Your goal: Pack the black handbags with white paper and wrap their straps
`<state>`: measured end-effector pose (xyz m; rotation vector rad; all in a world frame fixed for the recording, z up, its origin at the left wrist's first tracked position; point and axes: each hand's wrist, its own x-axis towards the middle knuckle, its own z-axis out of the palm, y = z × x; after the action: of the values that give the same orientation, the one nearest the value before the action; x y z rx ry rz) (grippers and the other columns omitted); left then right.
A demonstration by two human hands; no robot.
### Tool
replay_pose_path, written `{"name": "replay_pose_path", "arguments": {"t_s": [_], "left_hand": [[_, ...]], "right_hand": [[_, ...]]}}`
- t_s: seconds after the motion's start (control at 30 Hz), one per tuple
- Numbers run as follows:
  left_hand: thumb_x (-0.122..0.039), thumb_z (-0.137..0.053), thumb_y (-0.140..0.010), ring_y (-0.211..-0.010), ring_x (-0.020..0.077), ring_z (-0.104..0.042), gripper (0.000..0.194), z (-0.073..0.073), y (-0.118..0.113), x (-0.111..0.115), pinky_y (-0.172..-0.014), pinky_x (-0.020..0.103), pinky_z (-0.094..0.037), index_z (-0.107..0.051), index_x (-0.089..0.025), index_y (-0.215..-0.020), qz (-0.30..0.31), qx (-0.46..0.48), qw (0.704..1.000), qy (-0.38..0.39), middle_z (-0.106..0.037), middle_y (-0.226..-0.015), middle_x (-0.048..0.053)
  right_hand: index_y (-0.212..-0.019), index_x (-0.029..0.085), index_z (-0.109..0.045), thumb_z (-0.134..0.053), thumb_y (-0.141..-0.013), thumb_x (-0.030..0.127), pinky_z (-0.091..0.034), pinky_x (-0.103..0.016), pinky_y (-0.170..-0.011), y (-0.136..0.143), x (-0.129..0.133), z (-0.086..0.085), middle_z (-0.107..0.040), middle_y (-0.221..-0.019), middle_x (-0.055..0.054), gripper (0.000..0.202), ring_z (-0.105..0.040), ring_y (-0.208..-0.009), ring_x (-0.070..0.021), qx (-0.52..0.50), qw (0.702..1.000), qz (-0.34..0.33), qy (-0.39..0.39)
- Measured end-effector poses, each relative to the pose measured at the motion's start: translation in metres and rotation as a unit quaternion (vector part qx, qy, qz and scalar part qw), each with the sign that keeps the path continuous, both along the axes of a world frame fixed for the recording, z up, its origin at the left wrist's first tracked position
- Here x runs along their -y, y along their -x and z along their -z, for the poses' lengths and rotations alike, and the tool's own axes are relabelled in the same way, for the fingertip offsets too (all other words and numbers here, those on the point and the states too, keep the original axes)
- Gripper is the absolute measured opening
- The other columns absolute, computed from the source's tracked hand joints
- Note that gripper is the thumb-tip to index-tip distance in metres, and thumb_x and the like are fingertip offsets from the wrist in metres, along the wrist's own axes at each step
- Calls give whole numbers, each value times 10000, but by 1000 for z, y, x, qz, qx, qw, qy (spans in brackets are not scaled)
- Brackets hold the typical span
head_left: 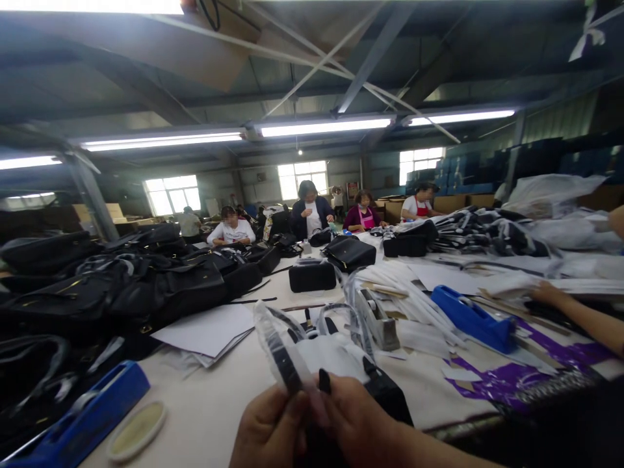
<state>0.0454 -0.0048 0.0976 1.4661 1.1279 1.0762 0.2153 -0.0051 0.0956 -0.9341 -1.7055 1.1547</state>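
My left hand and my right hand are close together at the bottom centre. Both pinch a black strap wrapped in clear plastic, which stands up in a loop from between them. Behind and to the right of my hands lies a black bag with a white sheet over it and plastic-wrapped handles. The lower end of the strap is hidden by my fingers.
Black bags are heaped at left. Blue tape dispensers stand on both sides. A round dish, white paper sheets and purple plastic lie around. Another person's arm reaches in from the right; several people work behind.
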Motion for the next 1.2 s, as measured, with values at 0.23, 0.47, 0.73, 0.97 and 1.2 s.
{"name": "replay_pose_path", "arguments": {"t_s": [0.23,0.47,0.73,0.97,1.2], "left_hand": [[-690,-633,-776,-479,129,-501,513,7,-1,3,-498,230,-387,-698,-182,-816,4,-29,1000,-1,-577,-502,8],[-638,-675,-767,-469,118,-490,456,15,-1,6,-500,227,-373,-688,-183,-756,-25,-4,1000,-12,-572,-487,-1],[-535,-679,-811,-489,112,-553,378,13,6,1,-492,195,-390,-652,-163,-870,25,4,996,87,-649,-576,14],[-463,-839,-654,-432,44,-434,402,28,1,0,-435,150,-337,-610,-142,-733,35,167,955,243,-521,-516,-49],[-375,-790,-740,-518,51,-473,241,24,0,-1,-463,171,-397,-716,-148,-768,-92,159,980,71,-591,-727,-3]], "right_hand": [[-1023,187,-634,-564,-875,314,-447,-248,-662,-2,-4,7,-722,-850,-76,207,-631,-713,-183,244,968,19,-54],[-884,219,-675,-500,-904,297,-386,-231,-572,1,-6,7,-716,-761,-20,193,-602,-642,-154,239,969,15,-65],[-839,165,-649,-517,-873,257,-377,-261,-584,6,-2,-4,-711,-773,-74,164,-604,-652,-175,323,933,72,-141],[-1137,70,-590,-465,-902,204,-459,-318,-677,7,-8,9,-710,-873,-174,298,-650,-738,-249,462,873,72,-136],[-1066,152,-663,-497,-949,333,-473,-326,-773,-24,-11,4,-659,-920,-88,272,-581,-824,-194,165,966,134,-146]]}}
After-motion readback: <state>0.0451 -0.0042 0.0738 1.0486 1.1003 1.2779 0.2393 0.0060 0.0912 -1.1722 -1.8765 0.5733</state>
